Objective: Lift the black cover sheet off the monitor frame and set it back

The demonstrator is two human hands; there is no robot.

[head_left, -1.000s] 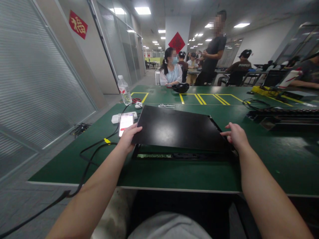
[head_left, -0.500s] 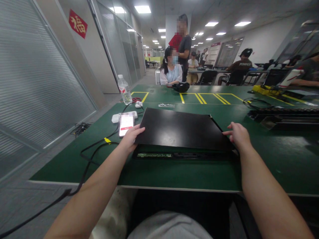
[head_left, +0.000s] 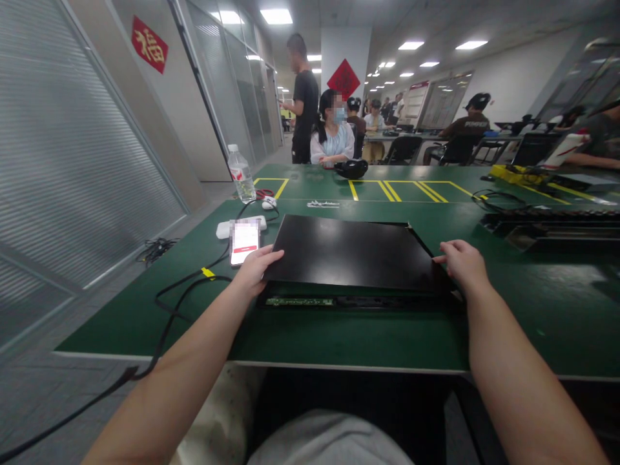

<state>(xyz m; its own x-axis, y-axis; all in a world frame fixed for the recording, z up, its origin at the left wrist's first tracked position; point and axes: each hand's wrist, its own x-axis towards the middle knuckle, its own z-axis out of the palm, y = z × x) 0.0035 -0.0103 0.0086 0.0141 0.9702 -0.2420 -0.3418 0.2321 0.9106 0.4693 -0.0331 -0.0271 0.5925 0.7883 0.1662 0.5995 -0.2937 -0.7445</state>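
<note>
A glossy black screen panel [head_left: 346, 252] lies a little askew over a black frame [head_left: 387, 303], with the frame's front strip uncovered. Part of a green circuit board [head_left: 300, 301] shows in that strip. My left hand [head_left: 256, 268] is closed on the panel's left edge, thumb on top and the other fingers mostly hidden. At the right edge, my right hand [head_left: 460, 261] has its fingers curled in, the tips touching where panel and frame meet. Which of the two they grip is hard to tell.
Left of the panel are a lit phone [head_left: 245, 242], a white power strip [head_left: 225, 228], a white mouse [head_left: 268, 203], a water bottle [head_left: 242, 174] and a black cable [head_left: 169, 323]. Black metal parts [head_left: 552, 229] lie right. A seated person [head_left: 332, 139] faces the green table [head_left: 358, 342].
The panel has shifted slightly left and sits flatter, baring more of the frame's back right edge. My right fingers have curled in more. A standing person in the background has moved left.
</note>
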